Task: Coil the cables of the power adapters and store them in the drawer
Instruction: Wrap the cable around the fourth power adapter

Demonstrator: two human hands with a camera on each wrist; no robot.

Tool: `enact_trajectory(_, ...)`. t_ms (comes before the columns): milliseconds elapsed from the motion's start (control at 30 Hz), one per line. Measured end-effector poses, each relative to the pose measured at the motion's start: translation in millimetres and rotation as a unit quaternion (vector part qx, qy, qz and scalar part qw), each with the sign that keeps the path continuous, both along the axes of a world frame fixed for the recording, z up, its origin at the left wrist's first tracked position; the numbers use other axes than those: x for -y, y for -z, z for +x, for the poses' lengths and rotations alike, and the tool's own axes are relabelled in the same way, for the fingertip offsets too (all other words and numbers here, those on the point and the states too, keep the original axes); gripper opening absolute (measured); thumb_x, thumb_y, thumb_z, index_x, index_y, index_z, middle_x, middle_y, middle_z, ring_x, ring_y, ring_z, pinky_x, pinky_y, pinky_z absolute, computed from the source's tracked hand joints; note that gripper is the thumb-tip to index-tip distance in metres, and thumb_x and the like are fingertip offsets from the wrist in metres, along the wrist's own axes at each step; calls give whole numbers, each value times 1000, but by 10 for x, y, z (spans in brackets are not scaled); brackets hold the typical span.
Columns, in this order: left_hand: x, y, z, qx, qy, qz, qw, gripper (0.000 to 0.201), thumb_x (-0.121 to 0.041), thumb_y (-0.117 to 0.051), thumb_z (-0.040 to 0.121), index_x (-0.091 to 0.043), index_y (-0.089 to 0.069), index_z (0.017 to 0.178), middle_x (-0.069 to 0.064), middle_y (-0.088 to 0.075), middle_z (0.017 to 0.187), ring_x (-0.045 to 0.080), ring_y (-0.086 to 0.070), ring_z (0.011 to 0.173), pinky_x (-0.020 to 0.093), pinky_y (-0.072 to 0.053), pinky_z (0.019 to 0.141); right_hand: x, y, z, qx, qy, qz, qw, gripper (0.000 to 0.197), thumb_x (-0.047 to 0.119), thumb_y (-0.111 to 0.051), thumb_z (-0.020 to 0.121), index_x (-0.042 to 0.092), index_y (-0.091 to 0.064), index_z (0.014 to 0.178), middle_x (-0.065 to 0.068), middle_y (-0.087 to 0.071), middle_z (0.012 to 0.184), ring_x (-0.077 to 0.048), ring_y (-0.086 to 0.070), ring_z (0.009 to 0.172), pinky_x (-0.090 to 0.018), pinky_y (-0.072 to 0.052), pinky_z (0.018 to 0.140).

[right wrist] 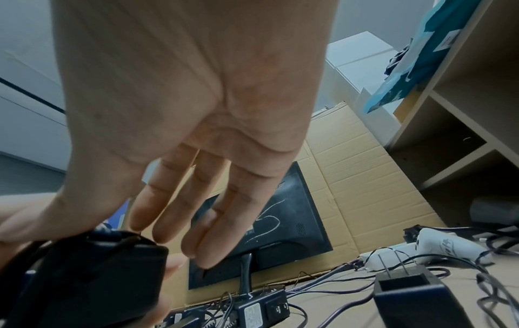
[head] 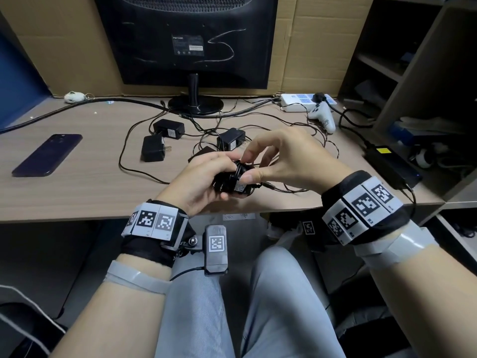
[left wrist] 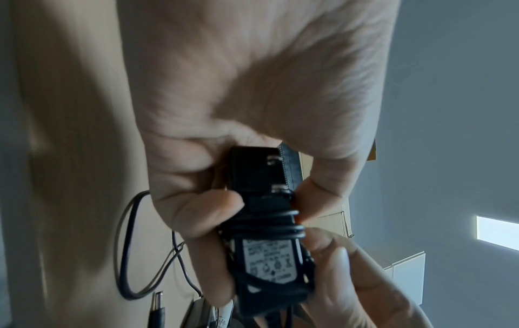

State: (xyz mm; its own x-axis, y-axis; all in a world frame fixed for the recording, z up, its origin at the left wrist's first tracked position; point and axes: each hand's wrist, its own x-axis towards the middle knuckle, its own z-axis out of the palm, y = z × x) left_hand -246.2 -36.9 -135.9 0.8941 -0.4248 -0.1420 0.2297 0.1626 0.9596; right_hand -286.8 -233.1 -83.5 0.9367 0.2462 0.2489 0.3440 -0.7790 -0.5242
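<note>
Hands grip boxy blk adapter, cable-wrapped

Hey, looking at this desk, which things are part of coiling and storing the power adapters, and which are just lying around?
Part of the job:
- held adapter, cable wrapped round it, gripped by left hand; right hand pinches the cable
- three loose adapters with tangled cables

Just lying about:
- phone
- monitor
- power strip
- white game controller
- laptop power brick

No drawer shows.

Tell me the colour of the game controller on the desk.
White, with dark scribbled markings on the controller; clearest in the head view.
</note>
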Motion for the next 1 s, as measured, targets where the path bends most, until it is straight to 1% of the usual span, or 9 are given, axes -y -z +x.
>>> enact_trajectory(133,16,33,-4,-7,20,-7,1000,37,-9,-58,87,-3,-69,121,21,-73,94,39,-70,64,24,-35,43,3,-27,-9,14,-9,-24,1000,39,58,-89,66,31,-81,91,38,-64,75,-7,-68,71,-29,-56,67)
enact_trajectory(200,28,41,-5,-5,22,-10,1000,37,-11,-59,83,-5,-70,118,19,-73,91,34,-69,67,25,-36,46,11,-35,0,13,-14,-32,999,40,61,-89,64,31,-79,89,26,-68,74,-6,-68,72,-30,-57,66)
enact_trajectory(300,41,14,-37,2,30,0,1000,26,-2,-52,94,-11,-72,109,13,-73,86,25,-65,72,26,-32,48,36,-32,18,3,-37,-23,999,42,61,-90,63,28,-74,84,11,-70,85,-5,-70,76,-26,-55,66)
enact_trajectory(367,65,15,-45,1,44,5,999,29,-4,-56,91,-8,-69,116,15,-71,87,24,-64,69,25,-33,47,45,-18,26,5,-59,-22,998,42,59,-89,65,26,-71,83,12,-67,90,-4,-68,80,-17,-50,67)
enact_trajectory(433,81,36,-29,3,51,13,999,45,-11,-60,80,-4,-65,124,16,-69,87,22,-63,66,24,-34,47,46,15,36,8,-74,-23,997,41,59,-88,68,25,-68,81,13,-64,88,-3,-65,83,-12,-46,67)
enact_trajectory(533,86,48,-22,9,55,14,998,52,-14,-60,79,-2,-62,129,23,-70,93,24,-65,68,25,-34,47,74,80,56,9,-62,-2,998,38,57,-87,70,25,-68,79,11,-66,88,-5,-68,83,-23,-53,70)
enact_trajectory(733,75,71,-20,13,47,17,999,32,0,-53,99,-8,-65,127,7,-73,85,22,-68,63,25,-33,47,101,133,49,11,-51,65,997,45,40,-97,65,19,-64,86,9,-70,87,-11,-73,81,-16,-51,63)
enact_trajectory(867,79,68,-28,16,68,19,997,34,-8,-63,88,-9,-65,122,6,-69,79,18,-63,64,25,-33,47,95,105,37,6,-61,45,997,46,41,-98,62,19,-65,84,16,-66,77,-10,-70,75,-14,-47,59)
enact_trajectory(1000,84,70,-12,23,71,22,997,40,-14,-64,82,-10,-65,122,8,-67,81,18,-61,68,26,-36,48,87,87,31,12,-75,42,996,46,41,-97,64,20,-62,86,9,-67,78,-13,-67,73,-15,-46,59)
